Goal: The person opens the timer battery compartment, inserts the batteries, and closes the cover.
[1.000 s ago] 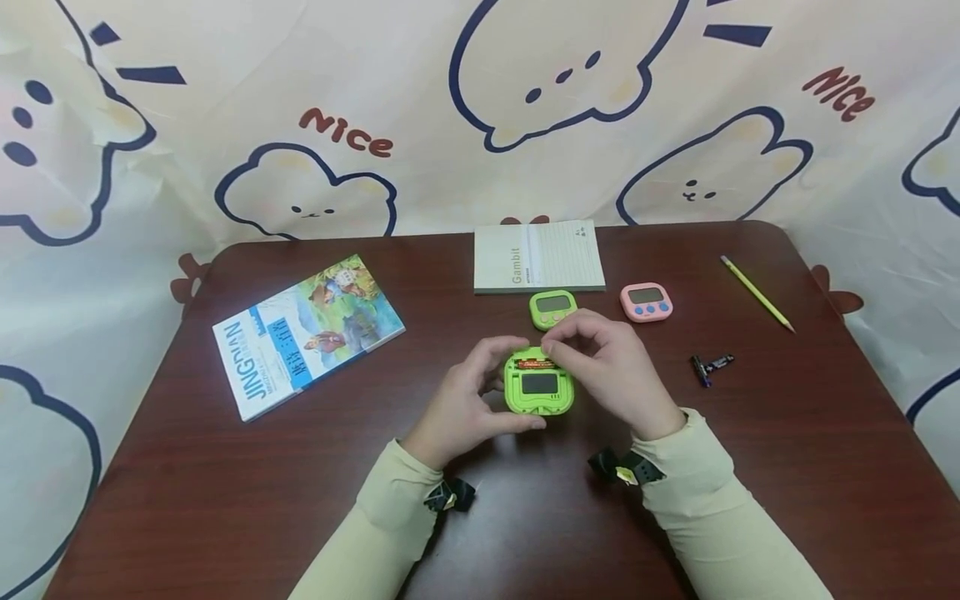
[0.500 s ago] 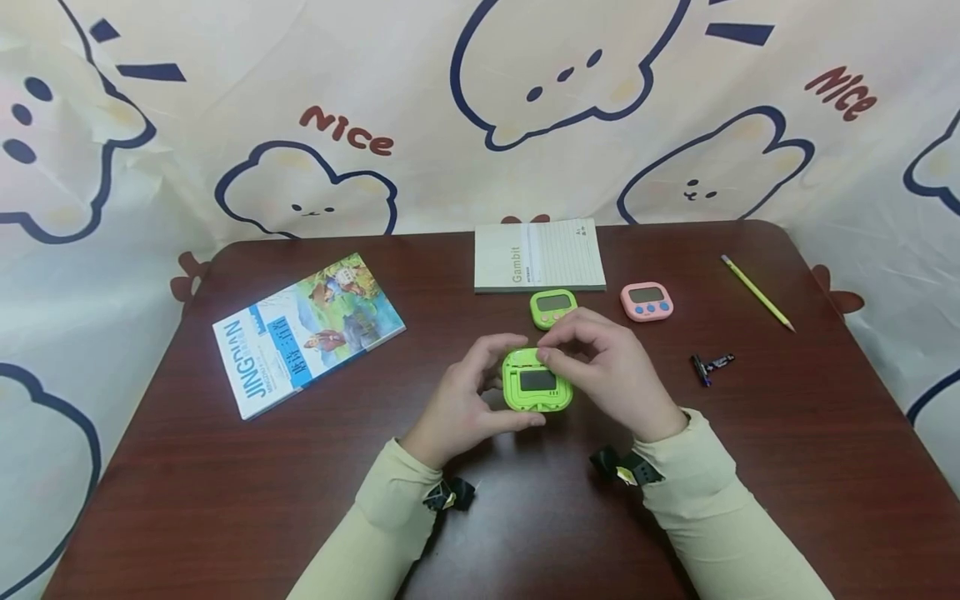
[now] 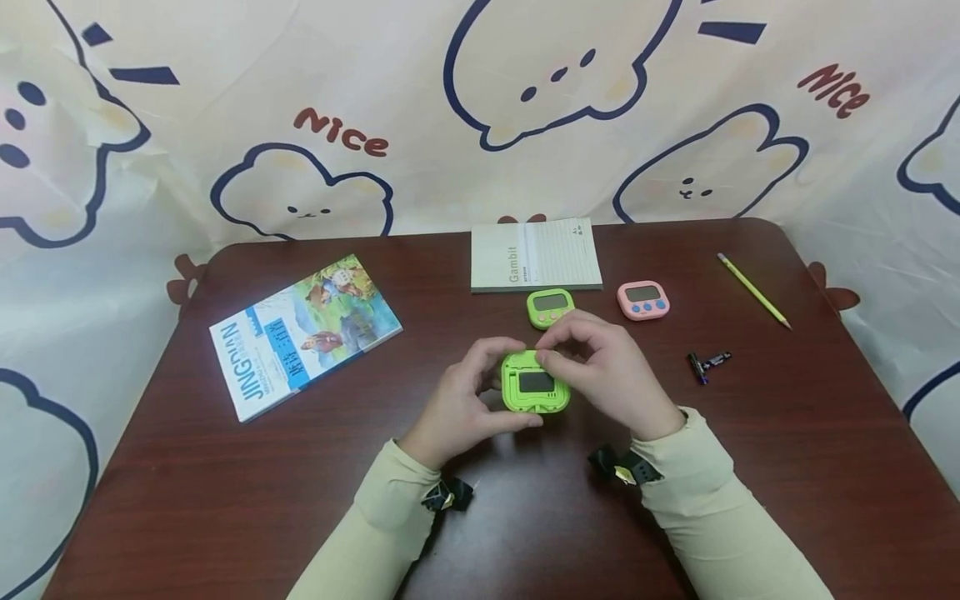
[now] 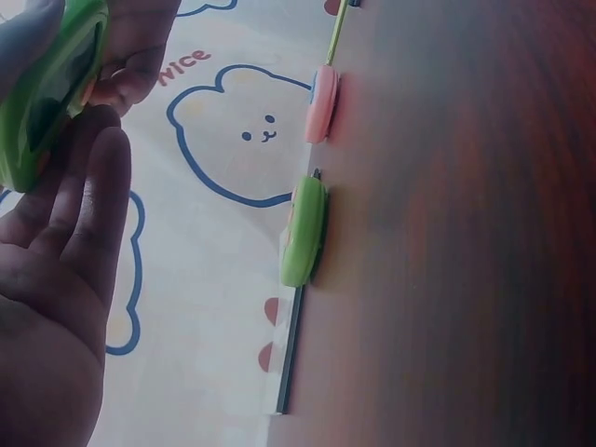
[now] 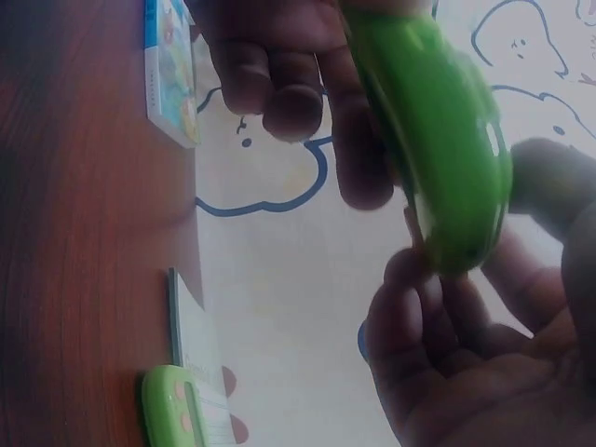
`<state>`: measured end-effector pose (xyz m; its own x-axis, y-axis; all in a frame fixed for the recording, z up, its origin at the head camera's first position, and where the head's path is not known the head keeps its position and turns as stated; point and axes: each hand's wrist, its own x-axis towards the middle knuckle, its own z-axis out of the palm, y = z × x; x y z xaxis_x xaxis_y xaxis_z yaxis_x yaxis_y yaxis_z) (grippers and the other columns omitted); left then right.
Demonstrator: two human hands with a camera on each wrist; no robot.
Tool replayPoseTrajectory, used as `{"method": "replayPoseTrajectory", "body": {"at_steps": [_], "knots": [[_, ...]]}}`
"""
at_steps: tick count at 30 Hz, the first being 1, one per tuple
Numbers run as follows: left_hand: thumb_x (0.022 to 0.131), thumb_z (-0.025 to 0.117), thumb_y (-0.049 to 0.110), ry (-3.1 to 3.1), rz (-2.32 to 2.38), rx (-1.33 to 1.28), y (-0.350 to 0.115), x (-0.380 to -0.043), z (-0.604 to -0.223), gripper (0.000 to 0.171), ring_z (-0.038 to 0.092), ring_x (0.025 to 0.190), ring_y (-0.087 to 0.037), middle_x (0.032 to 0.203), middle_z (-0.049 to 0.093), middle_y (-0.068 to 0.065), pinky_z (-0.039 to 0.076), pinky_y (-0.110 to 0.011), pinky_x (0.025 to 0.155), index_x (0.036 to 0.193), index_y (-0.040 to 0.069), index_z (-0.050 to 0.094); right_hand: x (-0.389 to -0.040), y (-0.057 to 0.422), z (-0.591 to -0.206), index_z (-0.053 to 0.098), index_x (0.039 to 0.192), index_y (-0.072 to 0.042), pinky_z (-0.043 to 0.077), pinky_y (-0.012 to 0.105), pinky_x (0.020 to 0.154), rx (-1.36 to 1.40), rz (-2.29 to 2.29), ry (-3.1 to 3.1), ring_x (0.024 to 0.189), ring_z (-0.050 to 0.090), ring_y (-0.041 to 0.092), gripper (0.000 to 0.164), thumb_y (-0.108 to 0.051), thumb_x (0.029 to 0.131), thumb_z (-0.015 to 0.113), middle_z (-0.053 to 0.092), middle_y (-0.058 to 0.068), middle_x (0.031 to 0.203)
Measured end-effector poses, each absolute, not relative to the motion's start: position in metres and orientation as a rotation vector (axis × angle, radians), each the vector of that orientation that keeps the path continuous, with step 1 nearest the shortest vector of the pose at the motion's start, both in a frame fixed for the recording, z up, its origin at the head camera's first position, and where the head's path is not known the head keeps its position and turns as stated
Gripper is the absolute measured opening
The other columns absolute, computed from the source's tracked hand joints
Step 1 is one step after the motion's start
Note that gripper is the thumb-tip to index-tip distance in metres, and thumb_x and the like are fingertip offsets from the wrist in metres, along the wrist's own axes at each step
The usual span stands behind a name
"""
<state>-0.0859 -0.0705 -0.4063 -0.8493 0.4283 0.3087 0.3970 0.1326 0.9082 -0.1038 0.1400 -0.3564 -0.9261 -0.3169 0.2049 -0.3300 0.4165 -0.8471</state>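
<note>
A lime-green digital timer (image 3: 536, 382) is held above the table, its dark rectangular panel turned up toward the head camera. My left hand (image 3: 472, 400) grips it from the left, thumb along the near edge and fingers at the far side. With thumb and index finger, my right hand (image 3: 607, 371) pinches its far right corner, hiding that part. In the right wrist view the timer's rounded green side (image 5: 438, 140) shows between both hands. Just beyond the hands, a second green timer (image 3: 550, 308) lies on the table.
A pink timer (image 3: 642, 301) lies right of the green one, near a notebook (image 3: 536, 255). Farther right are a yellow pencil (image 3: 753, 291) and small dark pieces in a T shape (image 3: 708, 366), kind unclear. An illustrated book (image 3: 306, 337) lies at left on the brown table (image 3: 225, 500).
A dark strip with red marks along the held timer's far edge showed one second ago; green shows there now. The right fingertips have shifted slightly left along that edge. The left hand's grip is unchanged.
</note>
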Motion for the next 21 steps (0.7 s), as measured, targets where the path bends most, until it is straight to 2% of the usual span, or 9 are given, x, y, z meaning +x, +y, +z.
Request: {"method": "replayPoseTrajectory", "body": {"at_steps": [10,16,19,21], "knots": [[0.072,0.093,0.015,2.384,1.830,0.838,-0.0728,-0.0858,-0.4059,0.068,0.068,0.092,-0.012,0.119,0.067,0.000,0.060,-0.036,0.080,0.127,0.015,0.054,-0.1004,0.1371,-0.3530,0.073,0.090,-0.015,0.050,0.028,0.074,0.560,1.530,-2.653,0.085,0.057,0.014,0.011,-0.005,0.086,0.076,0.063,-0.005,0.093],[0.071,0.092,0.011,2.339,1.878,0.821,-0.0740,-0.0854,-0.4039,0.067,0.070,0.094,-0.018,0.120,0.068,-0.001,0.060,-0.036,0.081,0.127,0.012,0.054,-0.1007,0.1378,-0.3549,0.074,0.092,-0.016,0.051,0.026,0.073,0.582,1.558,-2.627,0.086,0.058,0.013,0.010,-0.007,0.088,0.076,0.065,-0.006,0.094],[0.073,0.091,0.008,2.316,1.911,0.812,-0.0764,-0.0858,-0.4011,0.067,0.069,0.097,-0.017,0.121,0.068,-0.001,0.059,-0.038,0.083,0.128,0.012,0.053,-0.1010,0.1388,-0.3562,0.075,0.099,-0.017,0.053,0.026,0.074,0.647,1.600,-2.602,0.089,0.060,0.013,0.013,-0.010,0.089,0.077,0.065,-0.007,0.100],[0.074,0.090,0.009,2.313,1.916,0.793,-0.0786,-0.0863,-0.3991,0.068,0.068,0.098,-0.015,0.121,0.068,0.000,0.059,-0.038,0.084,0.129,0.014,0.051,-0.1013,0.1415,-0.3567,0.073,0.108,-0.019,0.054,0.027,0.075,0.716,1.635,-2.616,0.092,0.060,0.013,0.024,-0.014,0.086,0.081,0.064,-0.008,0.108]]}}
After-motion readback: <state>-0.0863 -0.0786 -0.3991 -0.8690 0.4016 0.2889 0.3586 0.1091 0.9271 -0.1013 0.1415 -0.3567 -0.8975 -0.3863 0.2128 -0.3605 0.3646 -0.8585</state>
